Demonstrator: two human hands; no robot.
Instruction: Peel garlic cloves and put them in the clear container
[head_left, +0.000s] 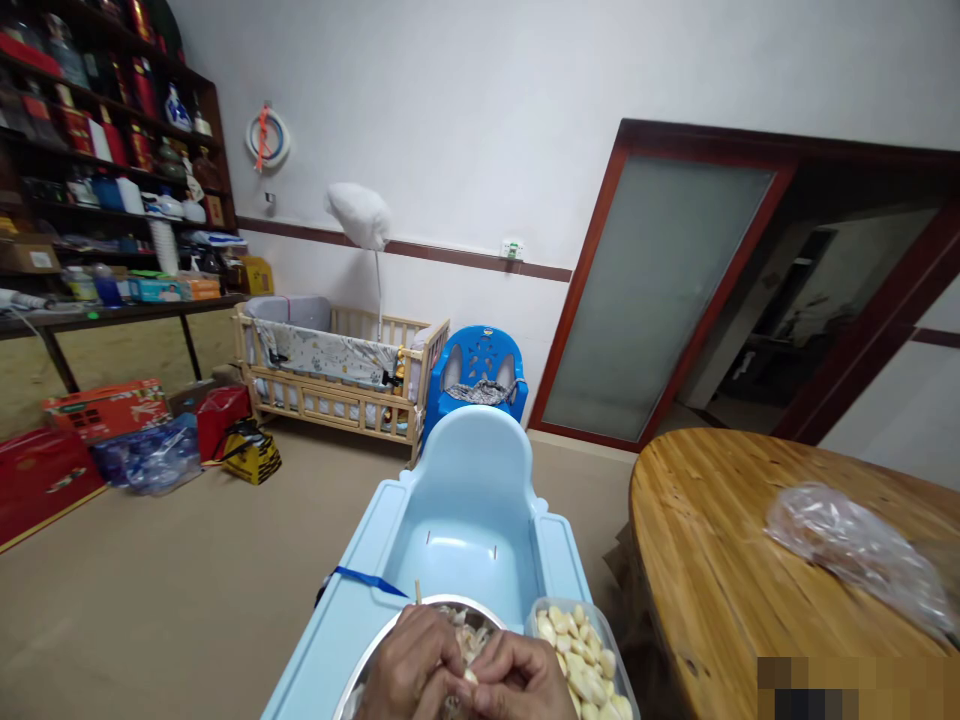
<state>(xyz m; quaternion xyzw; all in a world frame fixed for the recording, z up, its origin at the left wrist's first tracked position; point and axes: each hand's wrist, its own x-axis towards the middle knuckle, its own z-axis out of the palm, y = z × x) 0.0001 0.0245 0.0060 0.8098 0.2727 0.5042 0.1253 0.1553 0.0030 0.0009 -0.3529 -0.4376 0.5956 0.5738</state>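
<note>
Pinching one small pale garlic clove [470, 676] between both grips: left hand [416, 668], right hand [521, 680], bottom centre of frame. Round steel bowl [375, 655] beneath; clear plastic tub of peeled cloves [581, 655] lower right.

Your one head view looks forward across the room, tilted slightly down; your hands sit close at the bottom edge, the crib [341, 372] and door [656, 290] far.

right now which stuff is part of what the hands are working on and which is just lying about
In hand: left hand, right hand, garlic clove, metal bowl, tub of peeled cloves.

Lying about: plastic bag on wooden table, blue chair, cot, boxes.
</note>
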